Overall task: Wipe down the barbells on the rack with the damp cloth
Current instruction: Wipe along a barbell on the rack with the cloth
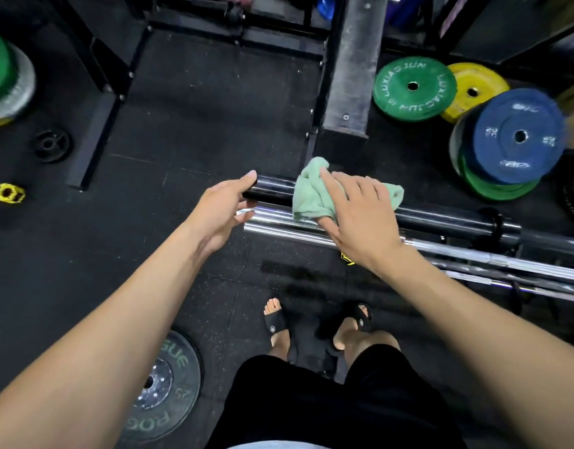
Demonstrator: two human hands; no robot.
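One camera, worn on the person's head.
It looks forward and down, close above both arms, at the barbells (344,234) and dark floor (182,124) below.

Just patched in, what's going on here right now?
A person is wiping barbells lying side by side. The right hand presses a green cloth with flat fingers onto the sleeve of the black barbell, near its end. The left hand cups that end of the sleeve, apparently steadying it. Chrome barbells lie just beside it, nearer the person, not under the cloth now. Coloured weight plates sit on the floor beyond.
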